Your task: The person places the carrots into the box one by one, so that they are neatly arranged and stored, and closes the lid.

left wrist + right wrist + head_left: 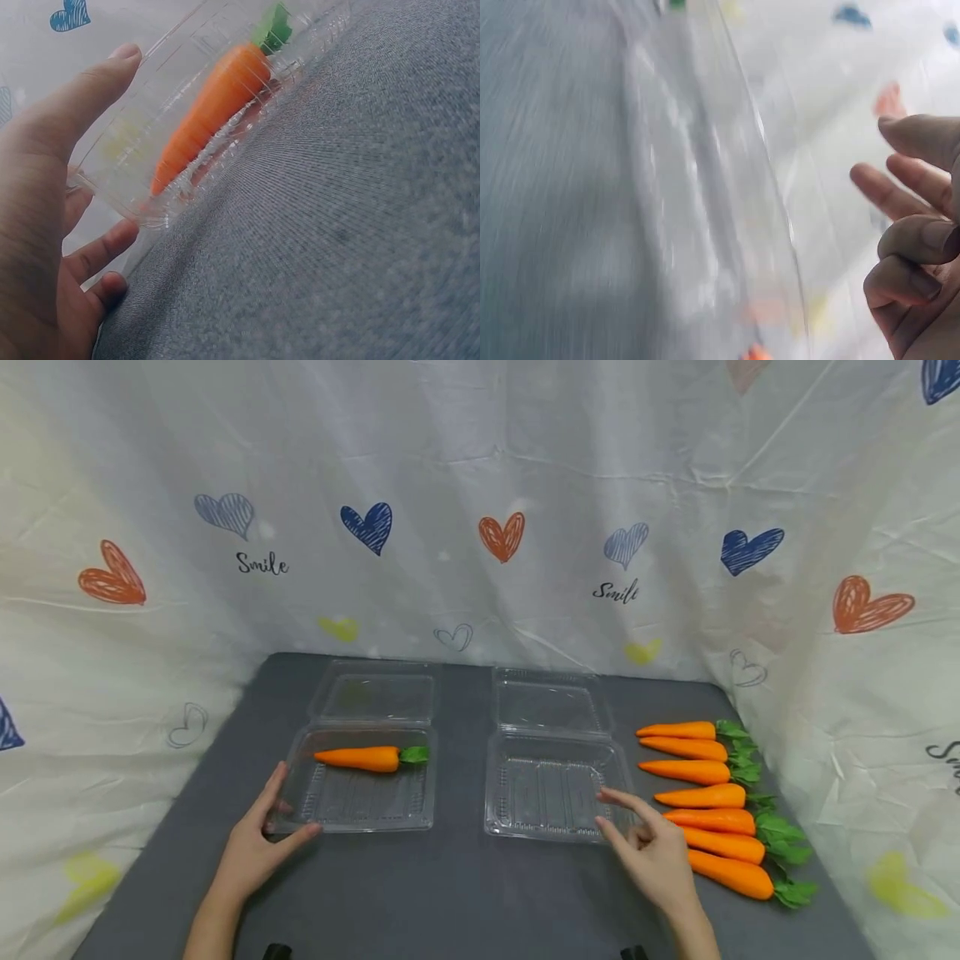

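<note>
An orange carrot (363, 758) with a green top lies in the clear plastic clamshell box (382, 806) on the left, its lid folded back. My left hand (253, 852) is at this box's front left corner, thumb by the front edge and fingers along the left side. In the left wrist view the thumb (105, 86) is extended near the rim; whether it touches cannot be told. Over the front right corner of a second clamshell box (551, 793), which holds nothing, hovers my right hand (660, 864). Its thumb and index finger are apart, other fingers curled, nothing held.
Several carrots (712, 821) lie in a column at the right side of the dark grey table (465, 893), leafy tops pointing right. Both lids, such as the right lid (551, 706), lie back toward the white curtain (427, 460) printed with hearts.
</note>
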A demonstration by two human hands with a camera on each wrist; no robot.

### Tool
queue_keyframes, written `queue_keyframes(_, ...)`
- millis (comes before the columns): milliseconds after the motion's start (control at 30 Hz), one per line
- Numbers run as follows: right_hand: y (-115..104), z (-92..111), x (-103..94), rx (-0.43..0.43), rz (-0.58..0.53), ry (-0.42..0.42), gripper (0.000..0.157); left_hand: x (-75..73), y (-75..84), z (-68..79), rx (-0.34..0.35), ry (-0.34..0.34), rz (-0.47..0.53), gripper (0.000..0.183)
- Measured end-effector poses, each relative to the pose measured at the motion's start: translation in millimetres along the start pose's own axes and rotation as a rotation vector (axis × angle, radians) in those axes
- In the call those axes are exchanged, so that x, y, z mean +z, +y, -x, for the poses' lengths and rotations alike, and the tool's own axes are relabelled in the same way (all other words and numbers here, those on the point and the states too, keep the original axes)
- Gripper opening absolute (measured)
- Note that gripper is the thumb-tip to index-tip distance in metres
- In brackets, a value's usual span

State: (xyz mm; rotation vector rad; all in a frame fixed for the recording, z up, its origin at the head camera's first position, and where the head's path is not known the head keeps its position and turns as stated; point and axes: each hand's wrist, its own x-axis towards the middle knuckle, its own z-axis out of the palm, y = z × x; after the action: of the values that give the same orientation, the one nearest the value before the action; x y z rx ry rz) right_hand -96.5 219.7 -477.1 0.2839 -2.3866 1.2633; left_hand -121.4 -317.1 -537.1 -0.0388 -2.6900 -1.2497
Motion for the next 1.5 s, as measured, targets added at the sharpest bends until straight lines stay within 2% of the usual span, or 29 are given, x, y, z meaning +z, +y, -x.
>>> queue_keyframes(67, 8, 10, -15.8, 0.083, 0.048, 0.069, 0.042, 0.5, -0.3, -0.3, 0.0, 0.001, -0.005, 0.108)
queue_keyframes(167, 17, 24, -38.4, 0.245, 0.186, 0.161, 0.036, 0.9, -1.1, -0.4, 0.004, 0.003, -0.004, 0.108)
queue_keyframes(267, 24, 33, -59.0, 0.393, 0.294, 0.222, 0.034, 1.0, -1.5, -0.6, 0.006, 0.003, -0.002, 0.109)
queue_keyframes(367, 36, 40, -79.4, 0.481, 0.331, 0.291, 0.039, 1.0, -1.5, -0.5, 0.003, 0.003, -0.006, 0.109)
queue_keyframes(500, 55, 52, -103.9, 0.619, 0.295, 0.385, 0.047, 0.4, -1.3, -0.9, -0.003, 0.0, -0.01, 0.108)
queue_keyframes(600, 70, 59, -118.1, 0.755, 0.276, 0.397, 0.054, -0.2, -1.4, -0.9, -0.007, -0.003, -0.009, 0.108)
queue_keyframes(700, 85, 64, -127.3, 0.844, 0.299, 0.346, 0.061, -0.7, -1.8, -0.5, -0.012, -0.003, -0.009, 0.107)
queue_keyframes(767, 91, 68, -130.4, 0.881, 0.31, 0.294, 0.063, -1.0, -1.8, -0.4, -0.014, -0.003, -0.01, 0.107)
queue_keyframes(867, 98, 73, -131.7, 0.906, 0.317, 0.242, 0.057, -1.1, -1.3, -0.7, -0.014, 0.0, -0.013, 0.107)
queue_keyframes(1033, 106, 79, -133.4, 0.924, 0.313, 0.223, 0.045, -0.5, -0.1, -1.1, -0.014, -0.004, -0.012, 0.106)
queue_keyframes(1233, 113, 82, -136.8, 0.958, 0.322, 0.181, 0.059, -0.1, 1.0, -0.8, -0.013, -0.002, -0.013, 0.106)
queue_keyframes(1367, 117, 84, -137.4, 0.962, 0.328, 0.166, 0.062, 0.0, 1.4, -0.3, -0.012, -0.001, -0.009, 0.106)
queue_keyframes(1500, 119, 85, -136.7, 0.909, 0.364, 0.159, 0.062, 0.2, 1.4, 0.2, -0.013, -0.001, -0.008, 0.106)
